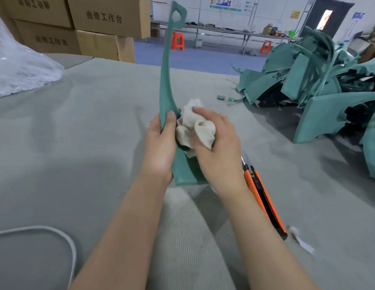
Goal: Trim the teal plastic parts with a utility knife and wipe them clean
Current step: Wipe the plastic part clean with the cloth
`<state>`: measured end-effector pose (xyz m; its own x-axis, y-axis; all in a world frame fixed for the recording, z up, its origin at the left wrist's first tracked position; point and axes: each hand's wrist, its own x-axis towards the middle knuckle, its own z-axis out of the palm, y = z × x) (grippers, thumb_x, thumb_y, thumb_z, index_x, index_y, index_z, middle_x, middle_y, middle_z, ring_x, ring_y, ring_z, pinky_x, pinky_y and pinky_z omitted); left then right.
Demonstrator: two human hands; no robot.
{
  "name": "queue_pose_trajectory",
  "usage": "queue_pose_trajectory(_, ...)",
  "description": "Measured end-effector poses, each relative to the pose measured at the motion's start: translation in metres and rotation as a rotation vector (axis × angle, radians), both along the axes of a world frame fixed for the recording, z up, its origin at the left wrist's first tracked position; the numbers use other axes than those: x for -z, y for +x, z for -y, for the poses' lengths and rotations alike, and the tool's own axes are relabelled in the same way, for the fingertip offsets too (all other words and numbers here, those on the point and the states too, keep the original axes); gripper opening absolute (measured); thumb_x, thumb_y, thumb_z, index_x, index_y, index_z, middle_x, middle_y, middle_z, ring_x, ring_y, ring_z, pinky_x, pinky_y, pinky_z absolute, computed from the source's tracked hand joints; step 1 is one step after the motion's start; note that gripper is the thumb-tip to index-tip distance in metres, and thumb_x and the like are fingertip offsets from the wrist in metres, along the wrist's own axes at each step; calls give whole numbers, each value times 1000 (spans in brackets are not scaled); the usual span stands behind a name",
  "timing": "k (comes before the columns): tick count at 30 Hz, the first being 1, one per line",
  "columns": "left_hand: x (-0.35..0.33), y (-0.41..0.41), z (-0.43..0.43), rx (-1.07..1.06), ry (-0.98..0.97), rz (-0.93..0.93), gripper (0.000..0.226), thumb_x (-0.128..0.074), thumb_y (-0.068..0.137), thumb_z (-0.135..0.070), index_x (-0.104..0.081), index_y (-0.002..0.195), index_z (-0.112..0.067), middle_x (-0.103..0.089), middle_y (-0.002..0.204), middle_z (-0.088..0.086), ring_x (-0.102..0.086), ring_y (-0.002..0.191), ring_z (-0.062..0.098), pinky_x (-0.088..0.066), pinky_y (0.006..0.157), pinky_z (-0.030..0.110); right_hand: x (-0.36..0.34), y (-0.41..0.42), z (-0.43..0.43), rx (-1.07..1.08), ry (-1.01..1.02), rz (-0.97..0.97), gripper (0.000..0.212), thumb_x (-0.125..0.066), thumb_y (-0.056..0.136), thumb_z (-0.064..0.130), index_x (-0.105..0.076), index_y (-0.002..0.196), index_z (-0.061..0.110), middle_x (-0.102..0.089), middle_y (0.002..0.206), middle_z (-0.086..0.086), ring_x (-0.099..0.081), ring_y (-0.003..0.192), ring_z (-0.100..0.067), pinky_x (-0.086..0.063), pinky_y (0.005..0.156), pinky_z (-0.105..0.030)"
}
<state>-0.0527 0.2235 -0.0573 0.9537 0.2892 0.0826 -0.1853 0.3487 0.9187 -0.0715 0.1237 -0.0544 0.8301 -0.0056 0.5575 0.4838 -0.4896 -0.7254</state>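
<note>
A grey felt-covered table [77, 143] fills most of the frame. At the right edge, a heap of teal plastic parts [320, 80] lies on it. Stacked cardboard boxes [103, 21] stand at the upper left. In the centre, one long curved teal part [166, 80] rises toward the top of the frame, its wide lower end between the two hands. The left hand [159, 147] grips its left edge, thumb on the front. The right hand [218, 151] clutches a bunched white cloth [193, 126] against the part. An orange utility knife [264, 195], blade out, lies on the table just right of the right wrist.
</note>
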Motion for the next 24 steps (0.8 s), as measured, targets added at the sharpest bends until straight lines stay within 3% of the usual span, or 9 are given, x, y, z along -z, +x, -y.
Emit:
queue_pose_trajectory(3,-3,0,-2,-55,-39,29,21,-44,102,-27,-63,93,-24,-68,94,1,-66,85,14,-55,76,27,8,3,2,151,-163,-164,53,-58,92,46,-50,139,25,-22,159,-9,-12,148,-29,-12,120,-42)
queue_pose_trajectory(5,-4,-1,-2,-59,-3,51,21,-45,102,-27,-64,94,-23,-69,95,1,-66,86,13,-55,76,24,14,2,-3,86,-52,-243,77,-59,84,62,-29,147,30,-24,160,-9,-22,146,-29,-20,117,-49)
queue_pose_trajectory(7,-3,-2,1,-36,17,57,21,-47,101,-27,-65,92,-23,-70,96,3,-67,87,16,-55,78,29,19,6,-5,121,-30,-280,84,-56,79,71,-19,145,35,-42,150,-7,-45,133,-28,-37,108,-48)
queue_pose_trajectory(9,-2,-4,2,6,7,50,21,-49,100,-27,-66,89,-22,-71,92,3,-68,83,17,-56,77,32,19,15,1,180,-25,-259,65,-56,83,66,-42,135,30,-62,119,1,-60,108,-23,-50,90,-39)
queue_pose_trajectory(12,-2,-5,-1,111,-14,44,20,-50,99,-29,-67,92,-22,-75,90,1,-72,83,17,-58,71,32,20,28,19,205,98,-218,30,-55,93,49,-57,102,21,-59,78,8,-58,78,-19,-46,64,-21)
queue_pose_trajectory(14,-2,-6,-6,174,-41,38,20,-49,100,-31,-66,97,-21,-76,90,3,-73,84,18,-58,65,30,22,32,27,163,118,-215,31,-51,97,42,-57,88,14,-55,73,7,-49,68,-13,-37,53,-12)
queue_pose_trajectory(17,-1,-4,-13,198,-66,7,20,-49,99,-32,-66,99,-21,-76,92,6,-73,85,20,-58,64,30,22,35,31,63,126,-234,27,-49,100,34,-52,77,22,-51,71,11,-45,64,-4,-36,55,-16)
queue_pose_trajectory(21,1,-1,-16,174,-59,-25,20,-49,99,-33,-65,98,-21,-76,89,2,-73,82,16,-57,67,29,21,34,35,68,369,-275,24,-51,99,19,-52,76,27,-51,66,13,-44,53,2,-36,52,-15)
queue_pose_trajectory(24,2,-2,-15,210,-57,-57,19,-49,100,-29,-65,98,-20,-75,80,-2,-72,70,12,-54,55,23,12,30,43,94,669,-268,12,-53,98,14,-59,89,16,-58,70,8,-54,52,2,-42,49,-13)
